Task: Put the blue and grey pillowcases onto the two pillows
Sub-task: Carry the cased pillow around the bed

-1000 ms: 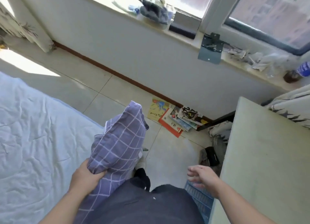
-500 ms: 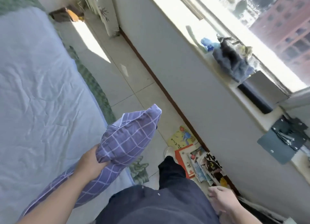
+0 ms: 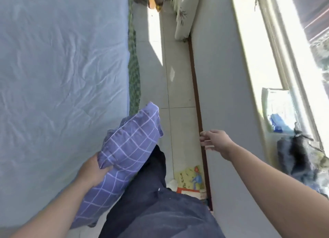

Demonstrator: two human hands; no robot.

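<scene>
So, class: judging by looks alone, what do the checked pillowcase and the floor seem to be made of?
Checked pillowcase: soft woven fabric, probably cotton, matte; it creases and bunches where the left hand grips it.
Floor: hard pale tiles, likely ceramic, smooth with a slight sheen; straight grout lines cross it.

The pillow [image 3: 124, 148] gripped in the left hand's [image 3: 92, 170] fingers wears a blue-violet case crossed by thin white lines in a grid check. Left of those fingers the bed sheet [image 3: 58, 59] is plain pale blue, edged by a green checked cover [image 3: 133, 77]. Below the right hand's [image 3: 218, 141] fingers lie dark navy trousers [image 3: 156, 211], cream floor tiles [image 3: 179, 95] and a yellow picture book [image 3: 190, 177].
</scene>
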